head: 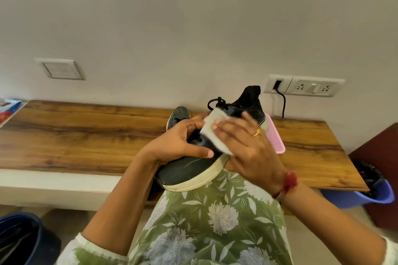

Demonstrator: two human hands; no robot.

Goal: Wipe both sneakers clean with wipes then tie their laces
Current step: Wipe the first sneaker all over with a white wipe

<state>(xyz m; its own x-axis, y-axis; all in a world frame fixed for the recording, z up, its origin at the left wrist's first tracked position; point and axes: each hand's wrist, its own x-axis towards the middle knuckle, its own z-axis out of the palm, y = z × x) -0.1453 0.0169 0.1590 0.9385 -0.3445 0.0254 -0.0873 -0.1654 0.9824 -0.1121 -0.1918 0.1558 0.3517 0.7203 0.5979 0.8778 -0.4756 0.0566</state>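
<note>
A dark grey sneaker [187,171] with an off-white sole is held in front of me above the wooden counter, toe toward me and heel up at the back. My left hand [183,142] grips its upper from the left side. My right hand [247,146] presses a white wipe [215,131] flat against the lace area on the right side. Its black laces [216,102] loop loose near the tongue. The second sneaker [178,117] lies on the counter behind my left hand, mostly hidden.
A wooden counter [86,135] runs along a white wall. A pink tray [276,137] lies behind the held shoe. A packet [8,109] sits at far left. A blue tub [370,191] stands at right, a dark bucket [21,241] lower left. A wall socket [305,87] has a black cable.
</note>
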